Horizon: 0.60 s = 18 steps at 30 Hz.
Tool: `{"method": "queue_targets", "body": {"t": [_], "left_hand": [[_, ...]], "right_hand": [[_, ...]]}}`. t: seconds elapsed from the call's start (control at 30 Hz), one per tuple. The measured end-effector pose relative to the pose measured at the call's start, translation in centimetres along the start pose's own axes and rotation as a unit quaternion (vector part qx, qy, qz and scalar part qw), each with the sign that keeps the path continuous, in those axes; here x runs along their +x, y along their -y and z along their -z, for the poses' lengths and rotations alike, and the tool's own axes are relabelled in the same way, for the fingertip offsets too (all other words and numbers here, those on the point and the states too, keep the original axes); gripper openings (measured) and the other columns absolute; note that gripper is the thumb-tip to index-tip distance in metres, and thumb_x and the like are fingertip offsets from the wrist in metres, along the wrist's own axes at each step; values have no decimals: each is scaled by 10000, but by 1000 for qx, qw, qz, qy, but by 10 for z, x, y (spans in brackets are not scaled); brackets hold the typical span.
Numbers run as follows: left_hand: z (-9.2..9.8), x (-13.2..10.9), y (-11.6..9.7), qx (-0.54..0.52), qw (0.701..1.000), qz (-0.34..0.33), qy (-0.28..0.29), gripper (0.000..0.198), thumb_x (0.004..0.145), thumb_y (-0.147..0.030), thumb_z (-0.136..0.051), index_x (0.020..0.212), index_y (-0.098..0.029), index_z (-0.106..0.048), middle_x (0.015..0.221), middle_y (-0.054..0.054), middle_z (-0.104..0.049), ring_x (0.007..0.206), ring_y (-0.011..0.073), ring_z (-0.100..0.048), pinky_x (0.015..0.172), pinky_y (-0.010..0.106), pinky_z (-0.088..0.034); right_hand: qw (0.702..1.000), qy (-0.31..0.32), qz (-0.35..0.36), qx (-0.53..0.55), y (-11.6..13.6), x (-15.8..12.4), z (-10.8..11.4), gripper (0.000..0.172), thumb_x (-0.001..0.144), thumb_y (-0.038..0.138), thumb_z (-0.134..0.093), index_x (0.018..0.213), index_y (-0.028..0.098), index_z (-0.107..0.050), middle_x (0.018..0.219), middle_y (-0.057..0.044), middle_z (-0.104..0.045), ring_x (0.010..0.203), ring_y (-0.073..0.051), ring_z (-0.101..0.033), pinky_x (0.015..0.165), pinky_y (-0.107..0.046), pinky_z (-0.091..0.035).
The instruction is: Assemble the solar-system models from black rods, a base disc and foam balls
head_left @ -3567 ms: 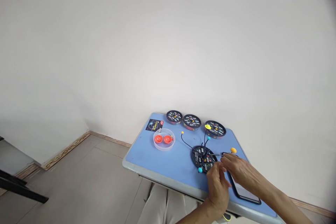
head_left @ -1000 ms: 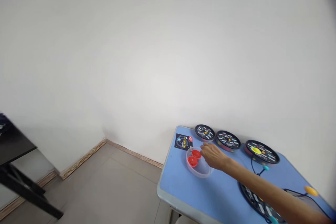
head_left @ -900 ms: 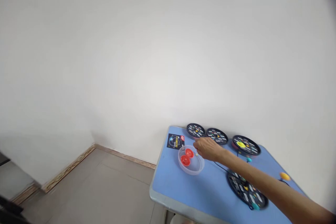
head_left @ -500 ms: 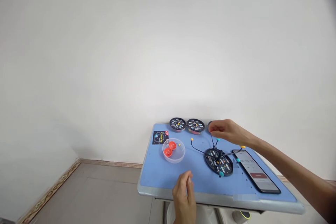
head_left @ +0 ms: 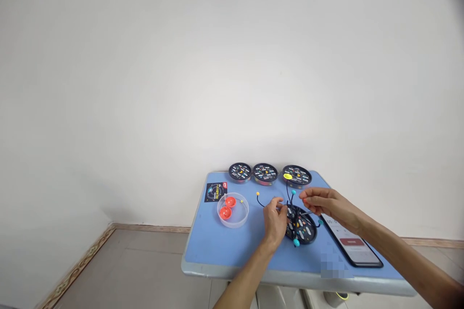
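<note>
A round black base (head_left: 303, 232) printed with planets and labels carries a model with several thin bent black arms. Their tips hold small balls: an orange ball (head_left: 257, 193), a teal ball (head_left: 296, 242) and a yellow cap (head_left: 287, 176) on an upright arm among them. My left hand (head_left: 275, 222) is at the base's left edge, fingers bent but apart, covering part of it. Above the base's right side, my right hand (head_left: 328, 205) has its fingertips pinched. Something small and reddish shows at those tips; I cannot make it out.
Left on the blue table (head_left: 217, 246) are a clear round tray (head_left: 233, 225) with two red half-shells (head_left: 225, 213) and a black printed card (head_left: 216, 192). Three round black-topped containers (head_left: 265, 172) line the wall side. A phone (head_left: 357, 251) showing a timer lies at the right.
My right hand has moved down and right from the upright arm, uncovering the yellow cap and the third container. My left hand has come up from the table's front edge to the base.
</note>
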State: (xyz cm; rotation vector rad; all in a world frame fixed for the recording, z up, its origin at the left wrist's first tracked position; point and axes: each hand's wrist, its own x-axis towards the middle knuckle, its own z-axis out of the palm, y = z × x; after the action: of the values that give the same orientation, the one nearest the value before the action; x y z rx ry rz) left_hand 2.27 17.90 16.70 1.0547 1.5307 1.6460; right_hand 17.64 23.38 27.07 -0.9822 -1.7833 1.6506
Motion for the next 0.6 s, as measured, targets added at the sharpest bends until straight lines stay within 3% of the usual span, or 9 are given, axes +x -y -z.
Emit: {"method": "queue_targets", "body": {"t": [0.13, 0.4, 0.5, 0.6], "left_hand": [[-5, 4, 4, -21, 1000, 15, 2, 189, 828, -267, -620, 958, -151, -693, 747, 3, -661, 411, 74, -545, 396, 178, -420], [-9, 3, 10, -58, 998, 21, 2, 182, 824, -259, -608, 901, -129, -709, 693, 10, -668, 396, 81, -529, 415, 199, -417], [-11, 4, 11, -65, 998, 24, 4, 187, 811, -275, -631, 892, -127, -712, 705, 18, -681, 394, 84, -525, 413, 204, -416], [-13, 5, 11, -69, 997, 26, 5, 198, 813, -296, -635, 886, -131, -717, 697, 15, -678, 394, 82, -520, 406, 199, -405]], "right_hand": [[996, 18, -14, 87, -4, 7, -2, 276, 632, 396, -810, 775, 176, -723, 705, -20, -647, 633, -139, -548, 625, -285, -453], [994, 30, -24, 105, -8, 14, -3, 289, 620, 394, -841, 775, 171, -739, 706, -15, -637, 631, -126, -534, 615, -265, -450], [998, 17, -16, 52, -7, 14, -3, 343, 611, 463, -827, 769, 174, -731, 690, -16, -636, 624, -134, -527, 605, -275, -441], [997, 1, 21, -71, -5, 17, -3, 364, 665, 520, -756, 821, 194, -718, 656, -5, -625, 598, -151, -520, 576, -292, -432]]}}
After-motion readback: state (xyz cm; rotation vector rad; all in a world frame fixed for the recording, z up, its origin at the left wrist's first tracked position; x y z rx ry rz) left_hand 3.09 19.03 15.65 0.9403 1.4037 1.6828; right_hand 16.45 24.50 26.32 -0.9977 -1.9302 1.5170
